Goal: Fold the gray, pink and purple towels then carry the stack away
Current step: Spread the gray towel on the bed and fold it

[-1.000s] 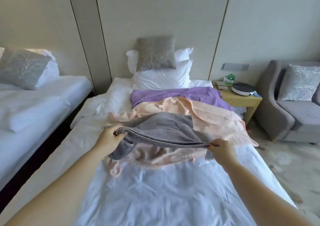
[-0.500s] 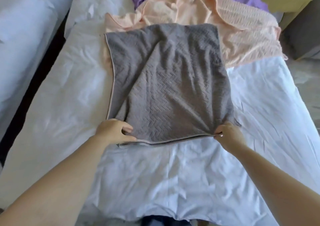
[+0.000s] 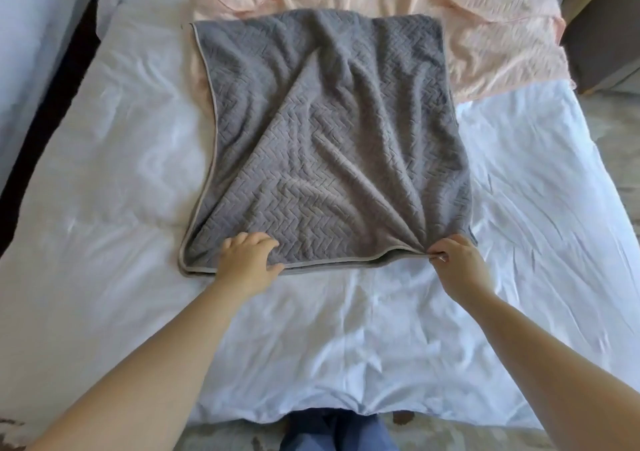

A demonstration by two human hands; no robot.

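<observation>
Head view: gray towel [image 3: 329, 139] lies doubled on the bed [image 3: 104, 173], far edge overlapping the pink towel [image 3: 485, 35]. Right hand [image 3: 457, 267] pinches its near-right corner; left hand [image 3: 247, 260] sits on the near hem, grip unclear. Risk: a one-sided pull skews the layers or drags the pink along.

Passes freely over bare white sheet [image 3: 346, 329] in front of and beside gray towel [image 3: 329, 139]; meets bunched pink towel [image 3: 485, 35] beyond, gray chair [image 3: 606, 42] far right.
</observation>
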